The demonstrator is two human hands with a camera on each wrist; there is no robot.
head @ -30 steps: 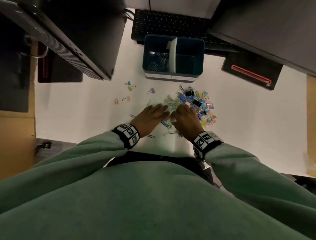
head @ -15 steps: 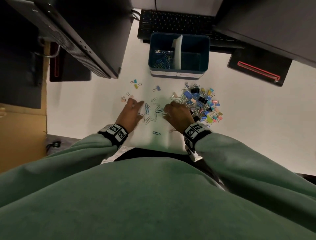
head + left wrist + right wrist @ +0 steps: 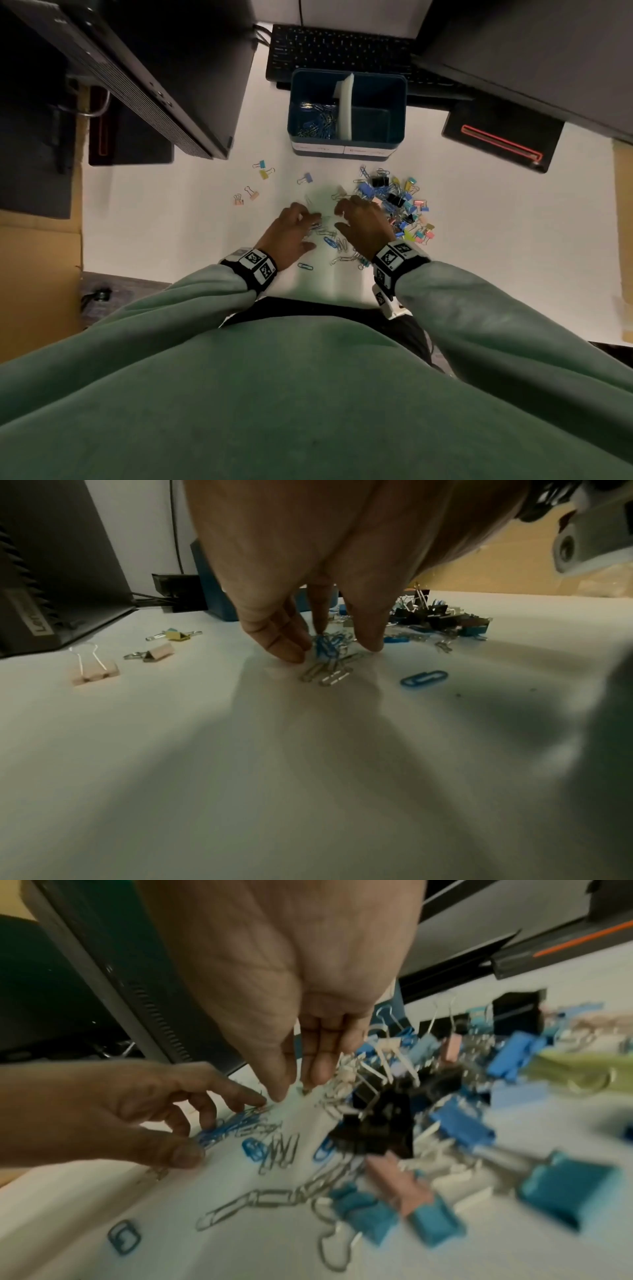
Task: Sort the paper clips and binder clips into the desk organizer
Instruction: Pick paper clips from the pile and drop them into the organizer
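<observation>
Holding paper clips (image 3: 317, 120) left of its divider (image 3: 345, 108), organizer (image 3: 397, 113).

Blue organizer (image 3: 346, 145), paper clips (image 3: 317, 123) in left compartment; mixed clip pile (image 3: 400, 202) on desk before it

I see a white desk top (image 3: 479, 274) under dim light. Black keyboard (image 3: 342, 51) at the far edge, dark monitors (image 3: 171, 68) on both sides. Tan cardboard (image 3: 34, 274) left; grey carpet (image 3: 130, 291) below.
</observation>
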